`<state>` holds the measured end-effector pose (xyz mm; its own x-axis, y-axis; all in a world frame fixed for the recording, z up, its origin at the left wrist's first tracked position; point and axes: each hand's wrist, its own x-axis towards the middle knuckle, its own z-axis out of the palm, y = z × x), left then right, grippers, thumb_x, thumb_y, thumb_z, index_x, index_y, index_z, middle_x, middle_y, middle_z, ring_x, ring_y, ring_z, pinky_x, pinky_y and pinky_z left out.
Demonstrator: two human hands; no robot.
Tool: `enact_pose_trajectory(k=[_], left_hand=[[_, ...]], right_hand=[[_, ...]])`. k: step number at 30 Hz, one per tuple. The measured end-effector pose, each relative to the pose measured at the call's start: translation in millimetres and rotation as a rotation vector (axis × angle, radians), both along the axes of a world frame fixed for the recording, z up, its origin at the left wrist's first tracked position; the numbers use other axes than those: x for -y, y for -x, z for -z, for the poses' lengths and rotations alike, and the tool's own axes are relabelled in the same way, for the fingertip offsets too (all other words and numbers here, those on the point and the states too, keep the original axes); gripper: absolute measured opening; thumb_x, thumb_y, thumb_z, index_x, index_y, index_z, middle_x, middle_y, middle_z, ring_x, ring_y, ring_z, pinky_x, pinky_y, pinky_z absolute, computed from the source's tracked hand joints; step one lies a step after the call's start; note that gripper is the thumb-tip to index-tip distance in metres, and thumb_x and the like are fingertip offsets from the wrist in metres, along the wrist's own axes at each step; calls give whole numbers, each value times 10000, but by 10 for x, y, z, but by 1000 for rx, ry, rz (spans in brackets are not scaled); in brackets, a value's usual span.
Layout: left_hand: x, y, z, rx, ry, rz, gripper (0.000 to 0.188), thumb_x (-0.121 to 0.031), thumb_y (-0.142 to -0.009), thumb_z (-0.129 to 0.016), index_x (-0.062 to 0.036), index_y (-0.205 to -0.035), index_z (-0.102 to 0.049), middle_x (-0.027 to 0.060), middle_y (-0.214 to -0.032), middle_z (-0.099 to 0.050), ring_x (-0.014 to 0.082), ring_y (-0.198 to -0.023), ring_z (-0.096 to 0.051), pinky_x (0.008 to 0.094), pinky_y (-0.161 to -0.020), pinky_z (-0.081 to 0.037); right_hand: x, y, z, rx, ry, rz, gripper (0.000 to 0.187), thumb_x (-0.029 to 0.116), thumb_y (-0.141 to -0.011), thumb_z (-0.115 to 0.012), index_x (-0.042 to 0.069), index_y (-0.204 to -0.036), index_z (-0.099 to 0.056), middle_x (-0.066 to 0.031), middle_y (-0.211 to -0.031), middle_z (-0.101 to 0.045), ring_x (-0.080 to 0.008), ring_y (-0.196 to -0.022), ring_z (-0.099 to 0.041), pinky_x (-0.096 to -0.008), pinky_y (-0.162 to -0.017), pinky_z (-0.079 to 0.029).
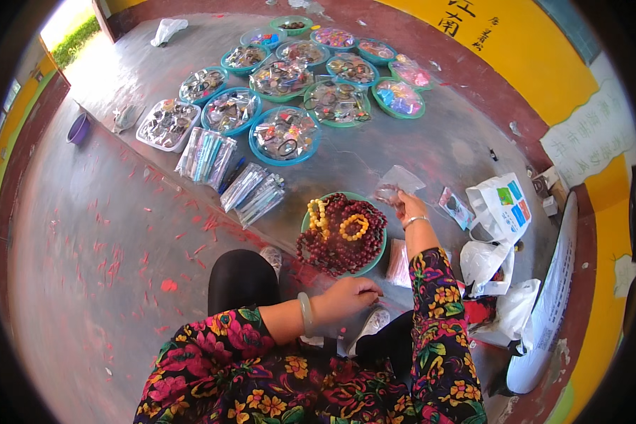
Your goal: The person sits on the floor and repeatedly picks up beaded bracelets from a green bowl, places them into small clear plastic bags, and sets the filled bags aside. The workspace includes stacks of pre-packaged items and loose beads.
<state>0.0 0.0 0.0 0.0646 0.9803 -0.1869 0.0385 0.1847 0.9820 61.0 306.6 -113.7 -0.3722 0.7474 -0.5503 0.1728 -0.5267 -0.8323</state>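
Observation:
My right hand [410, 208] is stretched forward, its fingers pinched on a clear plastic bag [406, 177]. Small dark beads seem to show at the bag's near left end, though too small to be sure. Left of that hand, a green basin [383, 249] holds a heap of dark red bead bracelets [339, 251]. Two yellow bead bracelets [354, 227] lie on top of the heap. My left hand [346, 297], below a pale bangle, is closed just in front of the basin. Its fingers curl inward and nothing shows in them.
Several basins [285, 136] of small bagged goods stand ahead. Bundles of bagged pens [244, 186] lie left of the bead basin. To the right are a stack of clear bags [399, 263], a flat packet [456, 208] and white carrier bags [500, 205]. A purple bucket [78, 129] stands far left.

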Motion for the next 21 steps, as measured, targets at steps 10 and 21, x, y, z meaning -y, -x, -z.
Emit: enact_pose_trajectory(k=[10,21], left_hand=[[-62,245,-123,58,30,-62,190,-144,-846,-539,-14,-974,-595,95,-898,-615,179,-802,-585,286,-707,-465],[-47,292,-71,-38,-70,-135,176,-126,-852,-522,-18,-968,-599,102,-856,-639,158,-773,-614,277,-697,-480]], right_hand=[[-116,1273,253,157,-43,-164,165,234,-824,-574,128,-950,-572,-4,-754,-588,-137,-650,-553,-282,-487,-394],[23,889,49,193,-131,22,221,214,-810,-541,67,-968,-587,-44,-818,-611,-132,-693,-588,-269,-540,-431]])
